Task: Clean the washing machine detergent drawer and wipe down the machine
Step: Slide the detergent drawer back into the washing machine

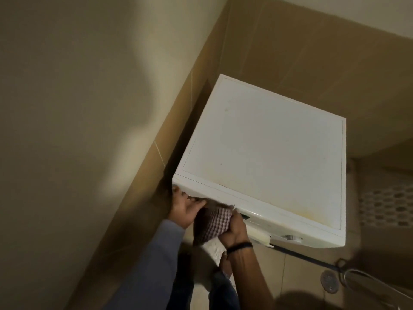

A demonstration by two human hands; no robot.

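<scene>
A white washing machine [263, 153] stands in a tiled corner, seen from above, its flat top faintly stained near the front edge. My left hand [184, 209] rests at the machine's front left corner, where the detergent drawer sits; the drawer itself is hidden behind my hands. My right hand [235, 227] grips a red-and-white checked cloth [212, 222] bunched against the front panel, with a white part of the cloth [214, 249] hanging below it. A black band circles my right wrist. The control panel with a dial [289, 237] shows to the right of my hands.
A tan tiled wall [156, 175] runs close along the machine's left side, and another tiled wall stands behind it. A round floor drain [329, 281] and a metal hose or pipe [366, 280] lie on the floor at the lower right. A patterned mat lies further right.
</scene>
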